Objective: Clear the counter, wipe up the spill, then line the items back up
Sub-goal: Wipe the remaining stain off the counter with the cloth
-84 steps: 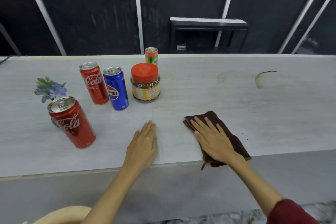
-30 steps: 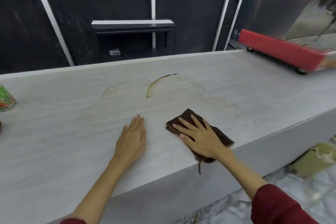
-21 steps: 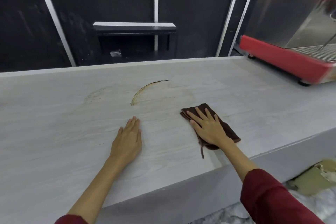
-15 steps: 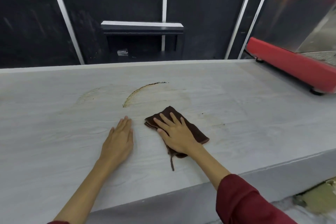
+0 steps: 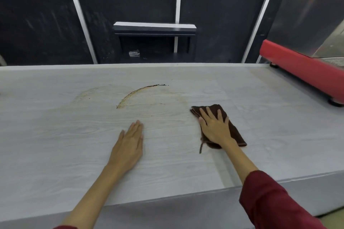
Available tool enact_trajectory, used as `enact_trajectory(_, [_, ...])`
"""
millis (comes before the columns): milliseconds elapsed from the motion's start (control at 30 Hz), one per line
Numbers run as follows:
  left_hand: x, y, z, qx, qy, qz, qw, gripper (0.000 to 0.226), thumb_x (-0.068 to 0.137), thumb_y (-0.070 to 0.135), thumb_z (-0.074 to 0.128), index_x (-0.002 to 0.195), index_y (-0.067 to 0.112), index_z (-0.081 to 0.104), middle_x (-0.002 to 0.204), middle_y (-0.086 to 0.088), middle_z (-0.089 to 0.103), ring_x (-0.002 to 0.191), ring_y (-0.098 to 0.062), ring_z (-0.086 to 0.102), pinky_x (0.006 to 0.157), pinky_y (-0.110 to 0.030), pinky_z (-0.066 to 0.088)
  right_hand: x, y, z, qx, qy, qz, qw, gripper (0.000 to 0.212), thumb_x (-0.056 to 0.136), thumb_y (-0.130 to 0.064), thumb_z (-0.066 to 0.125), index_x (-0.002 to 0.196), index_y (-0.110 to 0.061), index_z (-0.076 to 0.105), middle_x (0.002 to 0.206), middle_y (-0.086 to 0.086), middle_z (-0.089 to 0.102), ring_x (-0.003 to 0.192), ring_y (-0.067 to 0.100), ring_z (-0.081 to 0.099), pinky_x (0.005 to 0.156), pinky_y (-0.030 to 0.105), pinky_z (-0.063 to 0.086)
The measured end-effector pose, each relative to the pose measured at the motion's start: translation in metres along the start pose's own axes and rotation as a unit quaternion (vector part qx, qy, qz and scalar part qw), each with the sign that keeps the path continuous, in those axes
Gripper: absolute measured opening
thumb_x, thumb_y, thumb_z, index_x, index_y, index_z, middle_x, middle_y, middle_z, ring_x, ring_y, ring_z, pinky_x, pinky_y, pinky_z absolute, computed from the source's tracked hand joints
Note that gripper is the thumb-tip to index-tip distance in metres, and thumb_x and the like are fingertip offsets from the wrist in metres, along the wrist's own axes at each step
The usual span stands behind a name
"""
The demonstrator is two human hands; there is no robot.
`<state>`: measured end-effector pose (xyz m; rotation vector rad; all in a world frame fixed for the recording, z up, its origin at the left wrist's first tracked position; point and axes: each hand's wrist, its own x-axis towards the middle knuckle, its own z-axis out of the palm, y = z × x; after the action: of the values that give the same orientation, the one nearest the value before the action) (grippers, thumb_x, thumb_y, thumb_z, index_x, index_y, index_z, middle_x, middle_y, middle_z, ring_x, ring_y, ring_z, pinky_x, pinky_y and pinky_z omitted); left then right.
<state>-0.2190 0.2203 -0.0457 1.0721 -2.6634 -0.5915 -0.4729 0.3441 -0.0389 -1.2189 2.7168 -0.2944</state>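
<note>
A dark brown spill (image 5: 134,94) curves in an arc across the pale grey counter (image 5: 55,135), with a fainter smear (image 5: 86,95) to its left. My right hand (image 5: 214,129) lies flat, fingers spread, pressing on a folded brown cloth (image 5: 237,135) just right of the arc's wiped, faintly stained patch. The cloth's loose thread hangs toward me. My left hand (image 5: 130,145) rests flat on the bare counter below the arc, holding nothing. No cans or jar are in view.
A red machine (image 5: 297,67) with a glass front stands on the counter's far right corner. Behind the counter is a dark wall with white strips and a black shelf (image 5: 154,30). The counter's front edge runs just below my forearms.
My view swung right from the cans to the spill. In the last half second my right hand slid the cloth to the right, away from my left hand, which stayed put.
</note>
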Motion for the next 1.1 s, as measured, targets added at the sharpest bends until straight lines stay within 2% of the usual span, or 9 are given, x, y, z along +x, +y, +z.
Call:
enact_trajectory(167, [0.007,-0.002,-0.009,-0.01,0.016,-0.024,1.0,0.049,0.1,0.024,0.018,0.148,0.015,0.011,0.158,0.004,0.004,0.145,-0.007,0.001,0.118,-0.029,0.0,0.013,-0.072,0.012,0.008,-0.049,-0.156,0.987,0.05,0.099,-0.044,0.017,0.147,-0.033,0.011,0.159,-0.007,0.005,0.146,0.031,-0.002,0.116,0.054,-0.001])
enact_trajectory(267, [0.013,-0.01,-0.016,-0.001,0.019,-0.041,0.999,0.049,0.1,0.024,0.018,0.147,0.014,0.011,0.158,0.003,0.004,0.145,-0.008,0.002,0.118,-0.029,0.0,-0.008,-0.069,0.011,0.017,-0.069,-0.235,0.969,0.048,0.099,-0.044,0.02,0.146,-0.039,0.012,0.157,-0.014,0.006,0.147,0.022,-0.004,0.117,0.047,-0.002])
enact_trajectory(333, [0.016,-0.013,-0.017,0.001,0.02,-0.043,0.999,0.049,0.1,0.023,0.018,0.147,0.015,0.012,0.158,0.003,0.005,0.145,-0.008,0.002,0.119,-0.03,0.001,-0.015,-0.043,0.006,-0.001,-0.042,-0.222,0.974,0.047,0.098,-0.045,0.022,0.145,-0.042,0.013,0.156,-0.018,0.008,0.147,0.019,-0.002,0.117,0.046,0.001])
enact_trajectory(433, [0.028,-0.009,-0.016,0.003,0.022,-0.035,0.999,0.049,0.1,0.024,0.019,0.147,0.016,0.013,0.158,0.003,0.006,0.145,-0.008,0.003,0.118,-0.03,0.001,-0.007,0.001,-0.004,-0.029,0.006,-0.123,0.992,0.047,0.098,-0.046,0.023,0.144,-0.043,0.014,0.156,-0.019,0.01,0.147,0.024,0.002,0.115,0.052,0.007])
enact_trajectory(633, [0.054,0.0,-0.008,0.015,0.024,-0.026,0.999,0.049,0.1,0.023,0.019,0.147,0.014,0.013,0.158,0.002,0.006,0.146,-0.009,0.003,0.118,-0.029,0.002,0.08,0.002,-0.011,0.027,-0.024,-0.014,0.999,0.051,0.098,-0.046,0.017,0.147,-0.033,0.012,0.159,-0.007,0.007,0.145,0.035,0.0,0.114,0.058,0.002])
enact_trajectory(767, [0.059,-0.015,-0.009,0.031,0.033,-0.051,0.998,0.058,0.093,0.033,0.006,0.148,0.015,0.01,0.158,0.004,0.005,0.145,-0.007,0.002,0.117,-0.027,0.001,0.124,-0.063,-0.002,0.031,-0.034,-0.046,0.998,0.053,0.098,-0.043,0.015,0.148,-0.028,0.009,0.159,-0.003,0.003,0.144,0.037,-0.004,0.114,0.058,-0.001])
enact_trajectory(900, [0.061,-0.022,-0.009,0.037,0.038,-0.053,0.997,0.069,0.083,0.04,-0.003,0.148,0.017,0.009,0.158,0.005,0.003,0.145,-0.005,0.002,0.113,-0.023,-0.003,0.109,-0.125,0.019,0.009,-0.055,-0.16,0.986,0.052,0.099,-0.043,0.015,0.148,-0.028,0.008,0.159,-0.006,0.004,0.145,0.034,-0.003,0.116,0.055,0.0])
enact_trajectory(1000, [0.058,-0.022,-0.008,0.021,0.041,-0.053,0.998,0.062,0.091,0.04,0.001,0.148,0.017,0.008,0.158,0.006,0.002,0.143,-0.002,-0.001,0.113,-0.022,-0.004,0.084,-0.119,0.023,0.008,-0.049,-0.214,0.976,0.051,0.099,-0.043,0.018,0.148,-0.031,0.01,0.158,-0.011,0.006,0.146,0.03,-0.002,0.117,0.051,0.001])
enact_trajectory(1100, [0.055,-0.026,-0.014,-0.005,0.031,-0.046,0.998,0.05,0.099,0.03,0.013,0.148,0.018,0.007,0.158,0.008,0.002,0.136,0.006,-0.007,0.113,-0.02,-0.005,0.076,-0.09,0.02,0.003,-0.03,-0.183,0.983,0.051,0.098,-0.045,0.015,0.147,-0.032,0.012,0.158,-0.012,0.009,0.146,0.027,0.001,0.117,0.049,0.005])
